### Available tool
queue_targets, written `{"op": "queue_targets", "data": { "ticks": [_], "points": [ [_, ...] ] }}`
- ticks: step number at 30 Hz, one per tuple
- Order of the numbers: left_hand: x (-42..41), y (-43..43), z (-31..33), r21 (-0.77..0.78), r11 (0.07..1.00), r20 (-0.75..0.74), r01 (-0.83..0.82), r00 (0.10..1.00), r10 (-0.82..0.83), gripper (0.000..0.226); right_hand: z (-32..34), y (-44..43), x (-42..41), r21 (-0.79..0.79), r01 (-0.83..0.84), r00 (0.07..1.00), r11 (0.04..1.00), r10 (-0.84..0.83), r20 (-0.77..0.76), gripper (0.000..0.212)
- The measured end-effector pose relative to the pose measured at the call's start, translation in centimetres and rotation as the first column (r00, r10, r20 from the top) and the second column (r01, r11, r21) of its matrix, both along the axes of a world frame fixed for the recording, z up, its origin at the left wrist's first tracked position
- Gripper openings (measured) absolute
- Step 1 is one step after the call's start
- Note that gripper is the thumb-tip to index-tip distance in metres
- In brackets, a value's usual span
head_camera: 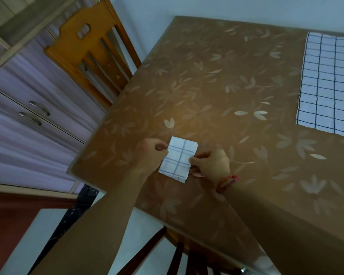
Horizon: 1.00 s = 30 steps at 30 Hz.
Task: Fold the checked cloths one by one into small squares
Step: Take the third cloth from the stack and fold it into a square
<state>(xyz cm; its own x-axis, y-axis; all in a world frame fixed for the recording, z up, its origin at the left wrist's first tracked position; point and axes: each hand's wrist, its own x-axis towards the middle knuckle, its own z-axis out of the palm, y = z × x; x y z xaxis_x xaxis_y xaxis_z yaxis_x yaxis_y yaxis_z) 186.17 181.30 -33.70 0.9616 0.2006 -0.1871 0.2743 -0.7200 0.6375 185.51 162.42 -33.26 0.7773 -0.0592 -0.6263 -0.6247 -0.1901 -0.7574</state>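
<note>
A small folded checked cloth (177, 158), white with blue lines, lies near the table's left front corner. My left hand (151, 150) pinches its left edge with closed fingers. On the other side my right hand (212, 161), with a red thread bracelet at the wrist, grips the right edge. A larger checked cloth (328, 84) lies spread flat at the far right of the table, cut off by the frame edge.
The table (216, 86) has a brown cover with pale leaf prints. A wooden chair (91, 50) stands at its far left side, with lilac cabinets (28, 116) behind. Another chair's dark back (179, 255) shows below the near edge.
</note>
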Motion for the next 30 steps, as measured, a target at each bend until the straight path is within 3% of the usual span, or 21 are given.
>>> {"op": "queue_targets", "data": {
  "ticks": [9,12,14,17,19,21,25,30],
  "points": [
    [-0.7,-0.4,-0.5,0.066,0.997,0.092,0.048,0.994,-0.054,0.014,-0.1,-0.1,-0.5,-0.142,-0.039,0.990,0.989,0.057,0.127,0.011],
    [-1.0,-0.2,-1.1,0.133,0.985,0.213,0.110,0.967,-0.137,0.016,-0.2,-0.7,-0.6,-0.318,-0.069,0.954,0.946,0.156,0.257,0.011],
    [-1.1,-0.1,-1.4,0.221,0.960,0.317,0.172,0.918,-0.238,0.022,-0.2,-0.6,-0.7,-0.482,-0.089,0.867,0.872,0.306,0.394,0.011],
    [-1.1,-0.1,-2.0,0.430,0.851,0.349,0.301,0.814,-0.465,0.033,-0.8,0.9,-1.3,-0.654,-0.091,0.586,0.751,0.572,0.574,0.022],
    [-1.2,-0.2,-2.7,0.470,0.801,0.311,0.370,0.780,-0.543,0.038,-2.0,2.2,-1.4,-0.791,-0.142,0.425,0.596,0.758,0.494,0.042],
    [-1.4,-0.1,-3.3,0.472,0.773,0.269,0.424,0.766,-0.584,0.040,-3.2,3.1,-1.3,-0.867,-0.208,0.346,0.452,0.864,0.367,0.055],
    [-1.2,0.3,-3.6,0.490,0.734,0.198,0.470,0.760,-0.619,0.051,-4.6,3.4,-1.0,-0.885,-0.318,0.357,0.340,0.908,0.220,0.067],
    [-1.2,0.9,-4.2,0.481,0.737,0.182,0.474,0.769,-0.613,0.050,-4.5,0.7,-2.3,-0.918,-0.295,0.425,0.265,0.897,0.123,0.074]
  ]
}}
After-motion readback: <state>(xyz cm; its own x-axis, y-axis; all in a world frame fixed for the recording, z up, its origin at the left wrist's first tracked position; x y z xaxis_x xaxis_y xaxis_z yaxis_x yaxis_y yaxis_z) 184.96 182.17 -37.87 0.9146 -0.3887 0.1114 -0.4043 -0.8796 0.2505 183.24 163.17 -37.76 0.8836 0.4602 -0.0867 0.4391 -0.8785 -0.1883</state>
